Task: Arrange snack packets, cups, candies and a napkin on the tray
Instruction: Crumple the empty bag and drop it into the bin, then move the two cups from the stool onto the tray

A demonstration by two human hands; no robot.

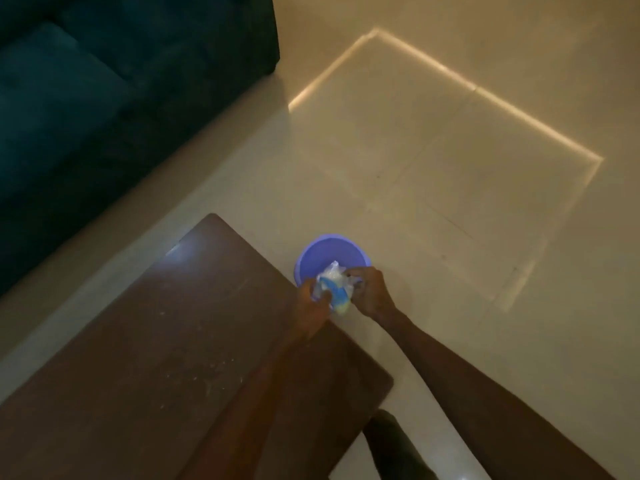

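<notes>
Both my hands hold a bundle of crinkly packets, clear, white, blue and yellow, just above a purple plastic tub that stands on the floor. My left hand grips the bundle's near left side. My right hand pinches its right edge. The hands and bundle hide the tub's near rim. What lies inside the tub I cannot tell. No tray, cup or napkin is in view.
A dark brown wooden table fills the lower left, its far right corner touching the tub. A dark teal sofa stands at the upper left. Cream floor tiles spread to the right. My leg shows at the bottom.
</notes>
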